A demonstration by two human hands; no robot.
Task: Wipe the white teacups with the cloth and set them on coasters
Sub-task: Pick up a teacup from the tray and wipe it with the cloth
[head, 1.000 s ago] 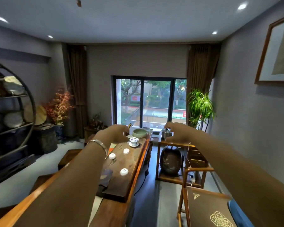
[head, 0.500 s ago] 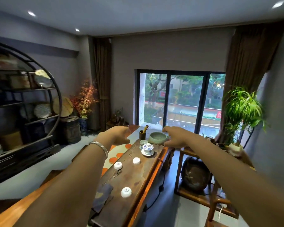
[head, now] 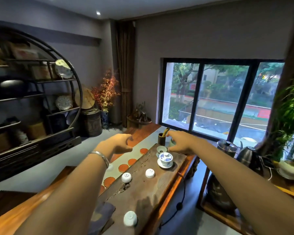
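Note:
Three white teacups stand upside down on the dark wooden tea tray [head: 161, 187]: one near the front [head: 130, 218], one at the tray's left edge [head: 126, 177], one in the middle [head: 150, 173]. Several orange round coasters [head: 123, 167] lie on the grey runner to the tray's left. A dark folded cloth [head: 102, 212] lies at the tray's near left corner. My left hand [head: 120, 145] hovers above the runner with loosely curled fingers, holding nothing. My right hand [head: 178, 142] hovers over the tray's far end, fingers spread, holding nothing.
A blue-and-white lidded cup on a saucer [head: 165, 160] and a small cup [head: 161, 149] stand at the tray's far end, beside a dark tool holder [head: 162, 139]. Kettles [head: 226, 146] sit on a side stand at right. A round shelf [head: 34, 99] fills the left.
The view has tilted down and swung left, bringing the tea tray closer. Both hands have stayed outstretched and come lower over the tray's far end.

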